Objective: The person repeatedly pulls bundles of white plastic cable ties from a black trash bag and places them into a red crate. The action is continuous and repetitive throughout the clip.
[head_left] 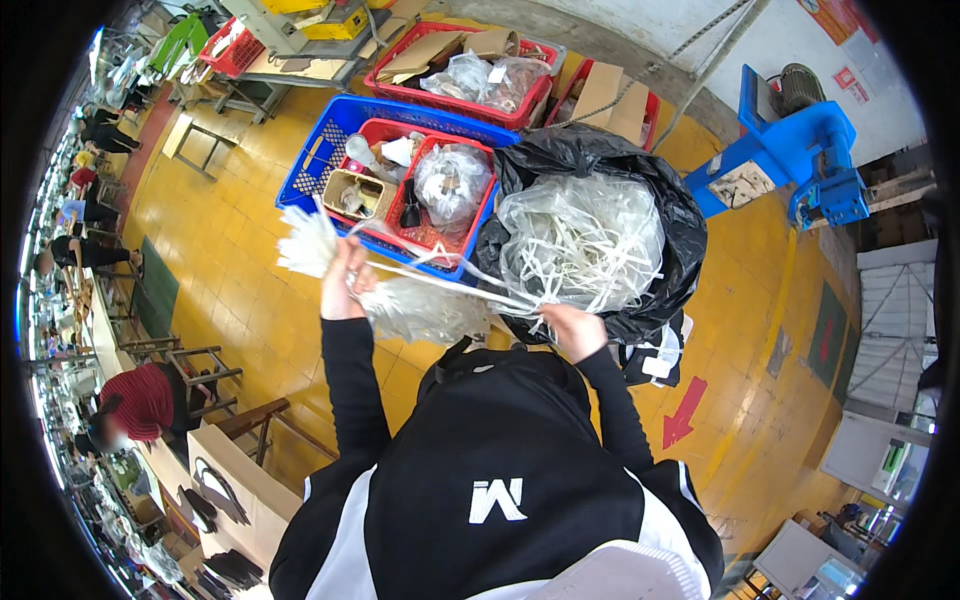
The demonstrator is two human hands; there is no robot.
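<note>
My left hand (347, 282) is closed round a bundle of white strips (308, 242), whose loose ends fan out to the left. Several long strands (450, 279) stretch from it to my right hand (573, 330), which pinches them at the near edge of a black plastic bag (677, 225). Inside that bag, a clear plastic liner (532, 213) holds a tangled heap of white strips (605, 245). Below the stretched strands lies more clear plastic (420, 310), partly behind my left hand and sleeve.
Beyond my hands stands a blue crate (318, 150) with red baskets (490, 185) of bagged parts inside. Farther back is another red crate (545, 110) with cardboard. A blue machine (780, 150) stands at the right. Several people sit along benches at the left, one in a red striped top (145, 402).
</note>
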